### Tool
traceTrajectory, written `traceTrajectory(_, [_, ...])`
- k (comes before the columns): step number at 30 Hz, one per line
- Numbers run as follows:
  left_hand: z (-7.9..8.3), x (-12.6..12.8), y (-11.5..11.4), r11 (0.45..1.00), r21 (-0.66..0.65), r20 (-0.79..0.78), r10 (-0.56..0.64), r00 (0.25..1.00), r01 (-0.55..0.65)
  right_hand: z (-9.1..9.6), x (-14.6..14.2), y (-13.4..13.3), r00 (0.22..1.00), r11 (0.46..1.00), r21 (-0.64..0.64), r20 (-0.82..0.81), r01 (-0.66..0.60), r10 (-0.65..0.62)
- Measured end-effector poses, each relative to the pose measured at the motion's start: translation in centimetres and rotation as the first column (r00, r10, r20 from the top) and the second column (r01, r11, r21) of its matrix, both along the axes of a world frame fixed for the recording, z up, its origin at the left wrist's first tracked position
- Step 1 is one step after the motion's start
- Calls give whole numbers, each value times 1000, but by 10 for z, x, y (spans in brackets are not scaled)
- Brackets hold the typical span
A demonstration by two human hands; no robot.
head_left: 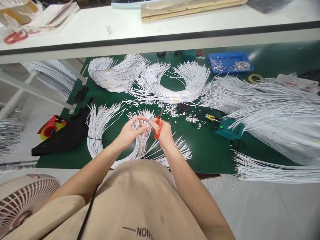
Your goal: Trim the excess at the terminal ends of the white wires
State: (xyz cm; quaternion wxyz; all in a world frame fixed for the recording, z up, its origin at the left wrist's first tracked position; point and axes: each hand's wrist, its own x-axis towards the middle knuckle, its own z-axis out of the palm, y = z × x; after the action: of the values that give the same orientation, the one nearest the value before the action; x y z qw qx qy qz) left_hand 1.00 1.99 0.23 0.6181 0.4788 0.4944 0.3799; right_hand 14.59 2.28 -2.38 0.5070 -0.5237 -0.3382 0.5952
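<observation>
Over the green table, my left hand (132, 130) is curled around several small silvery metal pieces (135, 124) in its fingers. Close against it, my right hand (165, 131) has red-handled scissors (158, 130) hooked on its fingers, blades pointing away from me. The right fingertips meet the left thumb and forefinger, at a small part too tiny to make out. Just beneath both hands are the cut ends of a curved white wire bundle (96, 136). Loose metal pieces (172, 109) are scattered on the table beyond my hands.
More white wire bundles (172, 93) lie at the back, with a large heap (282, 113) on the right. A blue tray (231, 71) holds small metal parts. A teal device (230, 129) stands right, a red tape dispenser (52, 126) left. A white shelf (100, 30) overhangs the table.
</observation>
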Motion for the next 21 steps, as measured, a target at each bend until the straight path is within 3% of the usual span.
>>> traceTrajectory(4, [-1, 0, 1, 997, 21, -62, 77, 995, -76, 3, 3, -1, 992, 995, 62, 94, 81, -87])
traceTrajectory(8, [-3, -2, 3, 996, 36, -96, 86, 992, -83, 8, 1, -4, 987, 994, 107, 159, -1, -16])
traceTrajectory(12, [-2, -2, 4, 996, 13, -105, 85, 991, -84, 8, 0, -4, 990, 996, 81, 142, -26, 15])
traceTrajectory(17, [-2, -2, 5, 996, -15, -83, 86, 993, -88, 5, 1, -2, 988, 996, 65, 139, 62, -71])
traceTrajectory(21, [-5, -3, 6, 996, -38, -53, 73, 996, -75, 5, 2, -5, 969, 989, 147, 246, -31, -6])
